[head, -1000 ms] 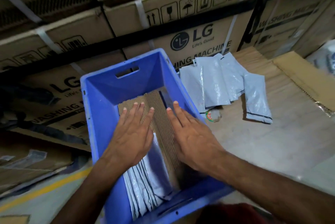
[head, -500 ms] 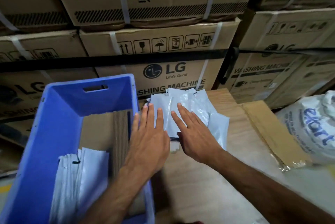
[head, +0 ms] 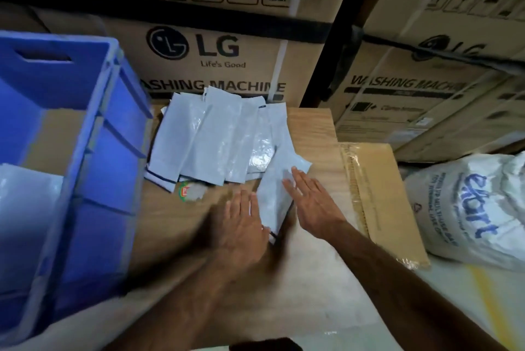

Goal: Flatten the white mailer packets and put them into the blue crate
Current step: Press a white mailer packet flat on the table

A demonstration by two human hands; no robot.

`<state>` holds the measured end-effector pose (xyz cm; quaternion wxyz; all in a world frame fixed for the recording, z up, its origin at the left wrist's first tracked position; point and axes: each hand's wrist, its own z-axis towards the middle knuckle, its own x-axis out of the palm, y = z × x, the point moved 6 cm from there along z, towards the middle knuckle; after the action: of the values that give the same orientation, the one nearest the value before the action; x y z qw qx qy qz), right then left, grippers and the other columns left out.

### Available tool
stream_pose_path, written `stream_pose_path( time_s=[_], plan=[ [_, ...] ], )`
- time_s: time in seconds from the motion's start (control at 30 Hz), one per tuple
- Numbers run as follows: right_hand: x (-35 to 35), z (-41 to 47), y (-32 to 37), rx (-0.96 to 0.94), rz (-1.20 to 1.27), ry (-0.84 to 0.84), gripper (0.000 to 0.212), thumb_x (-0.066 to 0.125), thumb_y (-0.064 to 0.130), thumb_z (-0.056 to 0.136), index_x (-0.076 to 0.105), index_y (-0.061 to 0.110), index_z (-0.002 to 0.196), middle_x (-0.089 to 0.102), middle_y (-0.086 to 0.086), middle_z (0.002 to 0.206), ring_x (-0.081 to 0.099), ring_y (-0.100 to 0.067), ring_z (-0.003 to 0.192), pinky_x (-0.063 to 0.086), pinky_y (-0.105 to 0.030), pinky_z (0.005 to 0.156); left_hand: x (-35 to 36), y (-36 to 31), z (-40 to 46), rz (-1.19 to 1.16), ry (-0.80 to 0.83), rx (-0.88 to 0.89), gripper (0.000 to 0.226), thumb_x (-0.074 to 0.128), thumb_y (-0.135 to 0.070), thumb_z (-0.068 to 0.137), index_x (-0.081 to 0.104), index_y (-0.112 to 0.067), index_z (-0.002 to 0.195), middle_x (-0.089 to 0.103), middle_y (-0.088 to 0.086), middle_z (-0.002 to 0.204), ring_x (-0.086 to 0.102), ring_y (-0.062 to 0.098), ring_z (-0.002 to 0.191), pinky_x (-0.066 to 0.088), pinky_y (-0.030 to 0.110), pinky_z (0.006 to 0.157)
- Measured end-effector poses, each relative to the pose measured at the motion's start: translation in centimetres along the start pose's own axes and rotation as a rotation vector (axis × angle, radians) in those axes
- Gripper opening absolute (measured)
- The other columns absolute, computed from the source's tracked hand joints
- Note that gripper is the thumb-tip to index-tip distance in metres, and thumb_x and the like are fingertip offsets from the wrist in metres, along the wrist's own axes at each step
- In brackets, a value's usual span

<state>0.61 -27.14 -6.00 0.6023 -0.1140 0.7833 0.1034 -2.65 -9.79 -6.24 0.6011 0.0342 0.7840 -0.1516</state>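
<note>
- Both hands are down on one white mailer packet (head: 274, 200) that lies on the bench (head: 309, 134), just in front of the pile.
- My left hand (head: 241, 227) rests flat over the packet's near left edge, fingers straight and released; it's smeared with blur, so I can't say how hard it presses.
- My right hand (head: 311, 204) lies flat too, fingers spread, touching the packet's right side.
- The pile of packets (head: 216, 137) fans out at the back of the bench, against the LG carton (head: 216, 66).
- The blue crate (head: 93, 151) stands to the left, just beside the pile, with white packets (head: 25, 203) already inside.
- To the right, a flat cardboard sheet (head: 377, 194), then a white printed sack (head: 468, 208).
</note>
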Motion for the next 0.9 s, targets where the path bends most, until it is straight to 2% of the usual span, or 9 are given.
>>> stream_pose_path(
  time_s=[0.1, 0.17, 0.23, 0.27, 0.37, 0.47, 0.6, 0.73, 0.9],
  plan=[
    [1.7, 0.5, -1.4, -0.044, 0.009, 0.047, 0.073, 0.036, 0.021, 0.087, 0.028, 0.015, 0.16, 0.017, -0.02, 0.167, 0.026, -0.035, 0.152, 0.026, -0.046, 0.12, 3.0, -3.0, 0.4, -0.05, 0.015, -0.05, 0.107, 0.07, -0.064, 0.068, 0.048, 0.007, 0.144, 0.046, 0.029, 0.149, 0.047, 0.044, 0.137, 0.044, 0.056, 0.109],
    [2.7, 1.2, -1.7, -0.048, 0.043, 0.1, 0.081, 0.047, 0.016, 0.089, 0.014, 0.018, 0.163, 0.002, -0.015, 0.169, 0.01, -0.03, 0.157, 0.014, -0.043, 0.124, 4.6, -4.0, 0.9, -0.075, 0.028, -0.107, 0.116, 0.062, -0.07, 0.068, 0.036, 0.007, 0.151, 0.034, 0.031, 0.156, 0.036, 0.045, 0.144, 0.032, 0.057, 0.116],
    [3.2, 1.8, -1.5, -0.044, 0.074, 0.079, 0.084, 0.052, 0.018, 0.088, 0.013, 0.019, 0.163, 0.001, -0.014, 0.17, 0.008, -0.029, 0.157, 0.013, -0.044, 0.125, 5.7, -4.5, 1.4, -0.057, 0.052, -0.166, 0.11, 0.061, -0.062, 0.076, 0.026, 0.006, 0.155, 0.024, 0.03, 0.161, 0.027, 0.044, 0.149, 0.019, 0.056, 0.119],
    [3.5, 2.0, -1.4, -0.045, 0.086, 0.056, 0.085, 0.054, 0.018, 0.086, 0.016, 0.019, 0.162, 0.005, -0.015, 0.169, 0.011, -0.03, 0.157, 0.016, -0.045, 0.125, 5.9, -4.5, 1.6, -0.057, 0.072, -0.19, 0.102, 0.063, -0.052, 0.079, 0.026, 0.005, 0.156, 0.023, 0.029, 0.161, 0.027, 0.043, 0.149, 0.019, 0.055, 0.119],
    [4.3, 1.9, -1.1, -0.041, 0.079, 0.013, 0.086, 0.06, 0.021, 0.081, 0.026, 0.017, 0.16, 0.017, -0.018, 0.167, 0.02, -0.033, 0.155, 0.02, -0.049, 0.124, 6.7, -3.8, 1.9, -0.063, 0.14, -0.196, 0.074, 0.052, -0.029, 0.084, 0.042, 0.005, 0.149, 0.039, 0.03, 0.154, 0.045, 0.042, 0.139, 0.04, 0.054, 0.111],
    [4.0, 1.4, -0.2, -0.088, -0.005, -0.026, 0.082, 0.058, 0.017, 0.082, 0.03, 0.014, 0.159, 0.022, -0.022, 0.165, 0.022, -0.036, 0.153, 0.018, -0.052, 0.124, 6.1, -1.9, 1.2, -0.054, 0.095, -0.107, 0.061, 0.036, -0.019, 0.086, 0.056, 0.006, 0.138, 0.053, 0.03, 0.142, 0.057, 0.043, 0.128, 0.051, 0.055, 0.101],
    [2.9, -0.4, 2.6, -0.125, -0.018, -0.11, 0.07, 0.05, 0.015, 0.087, 0.037, 0.011, 0.156, 0.032, -0.024, 0.161, 0.031, -0.037, 0.149, 0.019, -0.054, 0.124, 3.6, 1.8, -3.1, 0.057, -0.075, 0.111, 0.067, 0.036, -0.023, 0.088, 0.041, 0.0, 0.151, 0.041, 0.02, 0.157, 0.042, 0.035, 0.144, 0.035, 0.05, 0.117],
    [3.4, -5.0, 8.3, -0.217, 0.089, -0.182, 0.068, 0.05, 0.016, 0.087, 0.04, 0.011, 0.154, 0.042, -0.02, 0.156, 0.037, -0.036, 0.146, 0.015, -0.05, 0.124, 3.1, 6.5, -8.5, 0.195, -0.049, 0.229, 0.073, 0.035, -0.023, 0.086, 0.032, -0.01, 0.158, 0.029, 0.013, 0.165, 0.029, 0.033, 0.151, 0.02, 0.049, 0.122],
    [7.6, -10.4, 13.9, -0.125, 0.195, -0.066, 0.071, 0.038, 0.022, 0.088, 0.033, 0.015, 0.158, 0.027, -0.02, 0.164, 0.027, -0.035, 0.152, 0.013, -0.05, 0.124, 5.3, 10.3, -13.2, 0.193, 0.037, 0.292, 0.072, 0.033, -0.015, 0.088, 0.029, -0.015, 0.16, 0.025, 0.012, 0.166, 0.027, 0.034, 0.152, 0.02, 0.048, 0.12]
  ],
)
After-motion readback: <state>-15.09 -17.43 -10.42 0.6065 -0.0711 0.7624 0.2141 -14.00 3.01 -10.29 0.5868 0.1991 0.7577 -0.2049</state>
